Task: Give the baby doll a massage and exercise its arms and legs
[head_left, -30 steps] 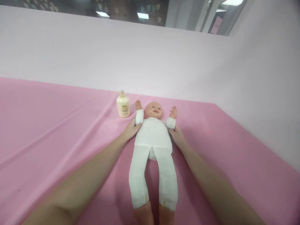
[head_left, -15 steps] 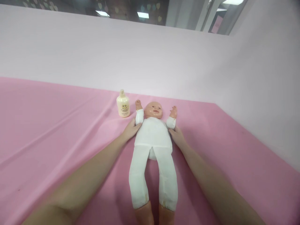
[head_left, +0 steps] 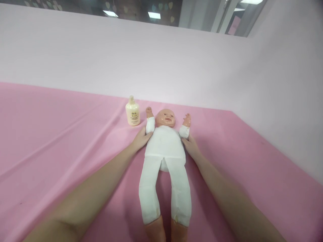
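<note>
A baby doll with a white cloth body lies on its back on the pink cloth, head away from me and both forearms raised. My left hand is closed around the doll's upper arm on the left, thumb against the side of the body. On the right, my right hand grips the other upper arm, its thumb near the torso. Most of the fingers of both hands are hidden behind the doll's arms. The doll's feet run past the bottom of the view.
A cream pump bottle stands upright left of the doll's head. The pink cloth has folds on the left. A pale wall rises behind and to the right, with a window at the top.
</note>
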### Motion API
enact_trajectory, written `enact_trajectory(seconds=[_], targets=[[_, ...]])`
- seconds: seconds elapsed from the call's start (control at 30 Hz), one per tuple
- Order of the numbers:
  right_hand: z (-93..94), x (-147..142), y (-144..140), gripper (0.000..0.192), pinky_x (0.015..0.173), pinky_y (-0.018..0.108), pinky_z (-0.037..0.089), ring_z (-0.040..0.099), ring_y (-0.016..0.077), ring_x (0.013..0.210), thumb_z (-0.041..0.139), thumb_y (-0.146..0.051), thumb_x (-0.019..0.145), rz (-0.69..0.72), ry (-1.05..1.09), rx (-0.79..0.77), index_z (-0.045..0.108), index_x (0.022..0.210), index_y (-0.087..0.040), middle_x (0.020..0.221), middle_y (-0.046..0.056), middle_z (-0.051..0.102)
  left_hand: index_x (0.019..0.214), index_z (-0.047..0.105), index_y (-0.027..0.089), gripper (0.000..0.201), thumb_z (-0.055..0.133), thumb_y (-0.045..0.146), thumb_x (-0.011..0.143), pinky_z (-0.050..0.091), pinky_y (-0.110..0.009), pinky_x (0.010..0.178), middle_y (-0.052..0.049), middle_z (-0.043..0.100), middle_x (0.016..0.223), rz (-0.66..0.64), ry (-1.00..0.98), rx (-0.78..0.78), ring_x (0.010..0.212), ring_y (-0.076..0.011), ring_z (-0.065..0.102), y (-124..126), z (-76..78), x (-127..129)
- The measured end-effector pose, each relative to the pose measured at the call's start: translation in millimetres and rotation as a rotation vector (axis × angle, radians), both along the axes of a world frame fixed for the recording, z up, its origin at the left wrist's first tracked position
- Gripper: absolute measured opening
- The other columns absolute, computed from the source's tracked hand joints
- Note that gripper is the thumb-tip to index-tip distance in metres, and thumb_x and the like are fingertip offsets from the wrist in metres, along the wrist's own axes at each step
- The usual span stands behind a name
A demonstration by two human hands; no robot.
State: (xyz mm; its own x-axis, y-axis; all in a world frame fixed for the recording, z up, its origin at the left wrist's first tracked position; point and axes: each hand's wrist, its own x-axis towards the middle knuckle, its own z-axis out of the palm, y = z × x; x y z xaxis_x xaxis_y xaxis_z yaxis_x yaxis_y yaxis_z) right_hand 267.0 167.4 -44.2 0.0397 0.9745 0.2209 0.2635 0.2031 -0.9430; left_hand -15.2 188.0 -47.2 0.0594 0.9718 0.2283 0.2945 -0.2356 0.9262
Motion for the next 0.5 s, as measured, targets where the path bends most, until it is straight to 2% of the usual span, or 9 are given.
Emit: enact_trajectory(seconds=[0.5], targets=[[3.7,-2.0,-2.1,0.041,0.091,0.039,0.045,0.058,0.0219,0.1,0.049,-0.027,0.073,0.015,0.005,-0.012,0.061,0.112,-0.022,0.11,0.002,0.066,0.122,0.054,0.017,0.049,0.06,0.041,0.081,0.043,-0.041,0.092,-0.008,0.064,0.111,0.023,-0.03,0.004,0.102,-0.0279,0.057,-4.1,4.7,3.5]])
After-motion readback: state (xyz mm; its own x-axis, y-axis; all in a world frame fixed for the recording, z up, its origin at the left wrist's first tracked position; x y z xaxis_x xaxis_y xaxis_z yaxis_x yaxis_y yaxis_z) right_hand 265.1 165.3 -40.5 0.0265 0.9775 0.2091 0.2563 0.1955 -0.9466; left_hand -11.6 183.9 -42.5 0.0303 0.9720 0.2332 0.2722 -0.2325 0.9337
